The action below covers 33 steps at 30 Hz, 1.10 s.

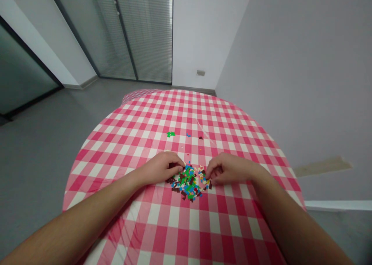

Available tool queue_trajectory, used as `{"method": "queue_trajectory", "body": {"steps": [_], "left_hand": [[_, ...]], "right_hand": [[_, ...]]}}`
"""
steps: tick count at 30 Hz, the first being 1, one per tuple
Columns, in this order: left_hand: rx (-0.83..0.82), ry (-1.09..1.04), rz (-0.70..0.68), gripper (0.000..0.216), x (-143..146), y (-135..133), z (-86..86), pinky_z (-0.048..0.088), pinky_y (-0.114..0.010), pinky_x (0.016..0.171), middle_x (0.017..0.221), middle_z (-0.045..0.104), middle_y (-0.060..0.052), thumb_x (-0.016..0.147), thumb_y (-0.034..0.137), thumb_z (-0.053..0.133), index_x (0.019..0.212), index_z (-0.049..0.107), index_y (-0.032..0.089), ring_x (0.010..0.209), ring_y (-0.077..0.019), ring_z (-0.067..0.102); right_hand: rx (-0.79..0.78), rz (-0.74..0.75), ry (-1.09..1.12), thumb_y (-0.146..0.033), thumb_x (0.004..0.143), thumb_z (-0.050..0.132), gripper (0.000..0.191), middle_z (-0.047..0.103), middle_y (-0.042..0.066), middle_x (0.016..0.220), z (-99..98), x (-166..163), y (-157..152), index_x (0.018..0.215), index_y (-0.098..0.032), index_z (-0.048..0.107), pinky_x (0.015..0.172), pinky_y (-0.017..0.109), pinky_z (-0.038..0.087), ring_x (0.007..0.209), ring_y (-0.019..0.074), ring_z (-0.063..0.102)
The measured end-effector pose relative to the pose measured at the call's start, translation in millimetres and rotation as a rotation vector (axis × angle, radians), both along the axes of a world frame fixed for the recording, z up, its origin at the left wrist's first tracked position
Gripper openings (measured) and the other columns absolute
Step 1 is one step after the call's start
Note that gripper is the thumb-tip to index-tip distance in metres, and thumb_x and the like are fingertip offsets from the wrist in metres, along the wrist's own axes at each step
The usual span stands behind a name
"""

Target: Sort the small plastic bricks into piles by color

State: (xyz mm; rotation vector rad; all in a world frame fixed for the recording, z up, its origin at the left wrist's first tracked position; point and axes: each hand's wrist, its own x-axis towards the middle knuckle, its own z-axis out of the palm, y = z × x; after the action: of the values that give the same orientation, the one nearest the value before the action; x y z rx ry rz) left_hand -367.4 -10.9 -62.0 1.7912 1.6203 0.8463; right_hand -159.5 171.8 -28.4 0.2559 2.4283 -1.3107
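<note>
A heap of small toy building bricks point(188, 183) in green, blue, brown, white, red and yellow lies on the table between my hands. My left hand point(162, 168) reaches in at the heap's upper left edge, with thumb and forefinger brought close together. At the right edge, my right hand point(228, 168) has its fingers curled in a pinch, touching the bricks there. Whatever either set of fingertips holds is too small to make out. Beyond the heap sit a little group of green bricks point(171, 134), some blue bricks point(188, 135) and some dark brown bricks point(200, 138).
A red and white checked cloth point(215, 226) covers the round table. Single tiny pieces, including a yellow piece point(200, 149) and a red piece point(188, 154), lie between the heap and the sorted groups. Glass partitions point(139, 32) and a white wall point(305, 83) stand around the table.
</note>
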Motion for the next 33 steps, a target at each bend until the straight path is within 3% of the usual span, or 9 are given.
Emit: {"method": "queue_trajectory", "body": {"steps": [8,13,16,24,28,33], "left_hand": [[0.003,0.017,-0.002,0.017,0.6,-0.1,2.0,0.05,-0.029,0.076,0.089,0.072,-0.004,0.087,0.019,0.055,0.093,0.072,0.021,0.083,-0.0172,0.065],[-0.004,0.016,0.006,0.017,0.3,-0.4,0.4,0.05,-0.029,0.075,0.09,0.072,-0.004,0.087,0.021,0.056,0.094,0.072,0.021,0.082,-0.0171,0.065],[-0.007,0.014,0.011,0.017,0.4,-0.6,-0.6,0.05,-0.029,0.075,0.091,0.072,-0.004,0.087,0.02,0.056,0.095,0.072,0.021,0.082,-0.0168,0.065],[-0.014,0.002,0.036,0.017,2.9,-0.3,0.4,0.05,-0.03,0.075,0.089,0.073,-0.003,0.088,0.022,0.056,0.093,0.072,0.022,0.081,-0.0172,0.065],[-0.006,-0.035,0.096,0.016,6.7,-0.5,-1.6,0.049,-0.03,0.072,0.086,0.072,-0.004,0.088,0.026,0.058,0.093,0.073,0.022,0.077,-0.0168,0.064],[0.151,-0.108,0.223,0.014,13.3,-0.2,-3.2,0.049,-0.029,0.071,0.085,0.069,-0.004,0.089,0.032,0.062,0.09,0.071,0.021,0.077,-0.0156,0.062]], "right_hand": [[0.2,0.098,0.03,-0.007,0.064,0.066,0.026,0.065,-0.003,0.064,3.4,-3.0,-12.8,0.079,-0.024,0.078,0.047,0.019,0.036,0.055,0.0097,0.053],[0.229,0.105,0.029,-0.008,0.064,0.066,0.024,0.063,-0.003,0.062,1.8,-4.1,-13.3,0.077,-0.024,0.078,0.048,0.019,0.034,0.054,0.0094,0.052],[0.166,0.095,0.058,-0.01,0.068,0.065,0.019,0.065,-0.002,0.066,3.1,-3.4,-11.0,0.078,-0.022,0.077,0.05,0.019,0.038,0.056,0.0101,0.055],[-0.1,-0.234,0.22,-0.027,0.076,0.07,0.011,0.072,0.002,0.074,-9.8,-7.9,-4.3,0.082,-0.019,0.073,0.061,0.026,0.054,0.064,0.0139,0.065],[-0.038,-0.398,0.383,-0.027,0.077,0.069,0.011,0.074,0.004,0.079,-21.9,-18.7,-17.9,0.085,-0.019,0.073,0.064,0.028,0.056,0.069,0.0155,0.068],[0.09,-0.417,0.559,-0.026,0.08,0.067,0.01,0.074,0.004,0.084,-27.3,-30.2,-39.3,0.088,-0.021,0.071,0.069,0.03,0.056,0.074,0.0154,0.068]]}}
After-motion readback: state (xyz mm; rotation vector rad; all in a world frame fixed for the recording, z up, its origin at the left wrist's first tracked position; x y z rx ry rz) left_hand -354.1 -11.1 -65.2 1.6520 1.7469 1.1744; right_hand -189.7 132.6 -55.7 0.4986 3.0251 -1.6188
